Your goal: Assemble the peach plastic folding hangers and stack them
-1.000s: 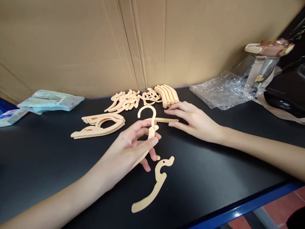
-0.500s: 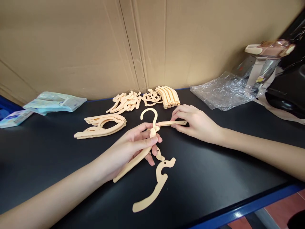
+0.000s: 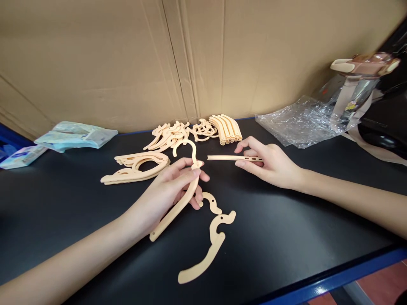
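My left hand is closed on a cream hanger piece, a curved arm joined to a hook that rises above my fingers. Between the thumb and fingers of my right hand lies a slim hanger arm, seen edge-on with slots showing near my fingers. A small gap parts it from the left-hand piece. Below my hands, a notched hanger arm and a small hook piece lie on the black table; my left fingers partly cover the hook piece.
Folded hangers lie stacked at left. Behind are a pile of notched arms, several hooks and a row of curved arms. Tissue packs sit far left; a clear plastic bag and a strapped bottle stand right.
The hanger arm in my right hand has come away from the hook joint and turned edge-on. My left hand has shifted slightly left with its piece, uncovering more of the small hook piece.
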The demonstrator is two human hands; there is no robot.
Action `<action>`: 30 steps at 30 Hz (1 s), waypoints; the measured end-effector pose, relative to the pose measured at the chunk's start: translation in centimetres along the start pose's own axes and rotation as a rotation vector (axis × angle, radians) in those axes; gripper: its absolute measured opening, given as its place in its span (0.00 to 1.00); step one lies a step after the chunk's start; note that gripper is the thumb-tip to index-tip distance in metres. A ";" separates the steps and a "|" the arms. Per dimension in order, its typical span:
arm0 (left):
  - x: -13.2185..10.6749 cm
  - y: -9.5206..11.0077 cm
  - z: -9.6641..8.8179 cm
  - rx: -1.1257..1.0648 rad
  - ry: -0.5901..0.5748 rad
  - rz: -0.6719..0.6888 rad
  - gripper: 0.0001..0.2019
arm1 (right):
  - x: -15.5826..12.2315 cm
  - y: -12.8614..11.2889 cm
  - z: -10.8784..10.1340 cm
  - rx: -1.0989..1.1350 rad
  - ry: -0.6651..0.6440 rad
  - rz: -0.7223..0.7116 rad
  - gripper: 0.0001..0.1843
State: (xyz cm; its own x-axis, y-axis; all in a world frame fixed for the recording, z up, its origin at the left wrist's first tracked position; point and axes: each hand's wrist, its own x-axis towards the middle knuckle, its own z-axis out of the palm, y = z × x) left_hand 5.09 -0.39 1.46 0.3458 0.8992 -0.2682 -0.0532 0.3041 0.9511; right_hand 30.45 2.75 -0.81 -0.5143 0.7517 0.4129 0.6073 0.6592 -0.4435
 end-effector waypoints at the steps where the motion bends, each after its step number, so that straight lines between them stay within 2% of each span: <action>1: 0.0 0.0 -0.1 0.025 -0.006 0.005 0.04 | 0.0 0.0 0.0 -0.020 0.003 -0.036 0.08; 4: 0.0 0.0 -0.2 0.058 -0.055 -0.013 0.11 | -0.1 0.0 0.0 -0.067 0.026 -0.145 0.12; 7: -0.2 0.0 -0.3 0.067 -0.077 -0.040 0.21 | -0.1 0.1 0.0 -0.052 0.048 -0.185 0.10; 11: -0.2 0.0 -0.2 0.038 -0.054 -0.018 0.12 | 0.0 -0.1 0.0 -0.047 0.042 -0.236 0.10; 15: -0.1 -0.2 -0.2 0.055 -0.062 -0.010 0.07 | 0.2 -0.3 -0.1 -0.104 -0.040 -0.318 0.16; 20: 0.1 -0.3 -0.5 0.065 -0.044 -0.028 0.09 | 0.2 -0.3 -0.2 -0.175 -0.059 -0.345 0.23; 25: 0.0 -0.3 -0.4 0.157 -0.025 0.011 0.09 | 0.1 -0.5 0.0 -0.221 -0.049 -0.357 0.21; 30: -0.5 -0.6 0.5 0.208 0.061 0.062 0.15 | 0.0 -0.8 0.2 -0.369 0.002 -0.470 0.19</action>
State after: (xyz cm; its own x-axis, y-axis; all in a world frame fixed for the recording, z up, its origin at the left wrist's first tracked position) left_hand 5.42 -1.17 1.13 0.2906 0.9333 -0.2108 0.1243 0.1816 0.9755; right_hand 29.81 2.23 -0.59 -0.7777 0.3814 0.4997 0.4856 0.8693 0.0923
